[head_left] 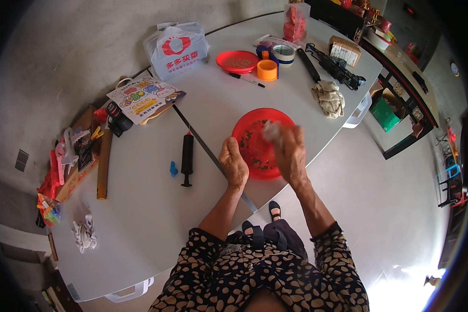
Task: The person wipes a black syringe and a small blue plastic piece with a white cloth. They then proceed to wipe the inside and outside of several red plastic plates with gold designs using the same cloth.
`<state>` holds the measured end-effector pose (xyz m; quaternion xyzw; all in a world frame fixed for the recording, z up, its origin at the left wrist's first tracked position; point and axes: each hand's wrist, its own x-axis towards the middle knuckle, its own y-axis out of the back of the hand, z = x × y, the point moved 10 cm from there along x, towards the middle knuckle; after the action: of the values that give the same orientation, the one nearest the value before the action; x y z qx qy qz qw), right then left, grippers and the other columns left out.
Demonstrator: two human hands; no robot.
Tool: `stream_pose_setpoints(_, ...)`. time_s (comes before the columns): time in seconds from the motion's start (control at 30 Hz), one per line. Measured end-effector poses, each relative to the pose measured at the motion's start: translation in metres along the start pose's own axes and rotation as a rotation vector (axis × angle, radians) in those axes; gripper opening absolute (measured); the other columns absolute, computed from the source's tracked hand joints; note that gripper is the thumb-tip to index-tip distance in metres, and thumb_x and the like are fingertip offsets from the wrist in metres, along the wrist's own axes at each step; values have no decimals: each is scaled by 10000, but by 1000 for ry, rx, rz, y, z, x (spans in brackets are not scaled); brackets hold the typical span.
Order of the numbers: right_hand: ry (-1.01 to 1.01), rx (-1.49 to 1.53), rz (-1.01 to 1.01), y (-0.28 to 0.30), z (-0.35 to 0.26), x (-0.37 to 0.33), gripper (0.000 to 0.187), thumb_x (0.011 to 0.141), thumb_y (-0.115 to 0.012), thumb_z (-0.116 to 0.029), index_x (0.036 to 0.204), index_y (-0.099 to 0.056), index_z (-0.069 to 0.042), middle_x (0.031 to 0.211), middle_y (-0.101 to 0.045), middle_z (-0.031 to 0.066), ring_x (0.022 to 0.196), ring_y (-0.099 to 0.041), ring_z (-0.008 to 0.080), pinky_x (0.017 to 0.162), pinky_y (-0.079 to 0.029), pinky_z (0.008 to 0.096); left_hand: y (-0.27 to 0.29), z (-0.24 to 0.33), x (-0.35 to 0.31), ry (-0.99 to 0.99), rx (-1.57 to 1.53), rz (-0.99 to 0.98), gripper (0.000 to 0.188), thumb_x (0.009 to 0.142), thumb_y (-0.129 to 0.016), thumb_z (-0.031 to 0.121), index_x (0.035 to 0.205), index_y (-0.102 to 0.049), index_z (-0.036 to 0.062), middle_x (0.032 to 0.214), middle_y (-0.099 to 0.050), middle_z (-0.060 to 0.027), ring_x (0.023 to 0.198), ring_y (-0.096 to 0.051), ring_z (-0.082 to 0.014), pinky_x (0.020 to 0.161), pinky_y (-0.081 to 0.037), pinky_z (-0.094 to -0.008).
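2 hands (234, 164) (292, 156) at round red dish (256, 113), blurred whitish wad (272, 132) in right

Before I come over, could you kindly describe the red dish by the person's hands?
Find the big grey table, then its near edge, right of the dark seam. There, between the left hand and right hand, is a round red dish. Scattered dark green marks set it apart from the farther red plate.

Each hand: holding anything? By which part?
Right hand: a blurred whitish wad, apparently by its right side; exact grip unclear. Left hand: at left rim of the red dish; whether it grips cannot be told.
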<state>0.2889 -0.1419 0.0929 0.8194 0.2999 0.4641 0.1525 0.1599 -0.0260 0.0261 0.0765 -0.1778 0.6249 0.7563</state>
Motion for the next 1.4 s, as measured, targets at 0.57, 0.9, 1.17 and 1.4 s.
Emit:
stream_pose_setpoints(0.57,281,219,-388,-64,-31,2,294,682,-628,35,957,-648,-64,1130,-532,121,1041,-476,338,864,-440,440,1,0,1,79,-65,-17,396,1013,-389,304,774,-488,4,690,-447,-11,666,-419,-106,622,-396,-265)
stream_pose_setpoints(0.9,347,-364,-126,-25,4,37,261,730,-647,-124,989,-628,-113,1121,-482,89,1065,-482,302,804,-482,357,-3,-2,-2,74,11,6,269,983,-469,231,928,-588,-4,753,-545,-13,688,-473,-94,643,-420,-243)
stream_pose_setpoints(1.17,384,-283,-328,-10,2,4,108,770,-639,-140,793,-599,-42,813,-515,98,776,-519,271,614,-466,366,8,5,-5,55,128,133,254,984,-459,203,914,-586,-5,733,-525,4,664,-438,-75,611,-394,-231)
stream_pose_setpoints(1.4,223,490,-658,-27,15,0,259,724,-613,-72,980,-577,-82,919,-553,128,841,-557,357,662,-490,420,-13,23,-10,183,32,188,227,976,-477,180,939,-590,-14,759,-528,37,683,-427,-41,613,-375,-194)
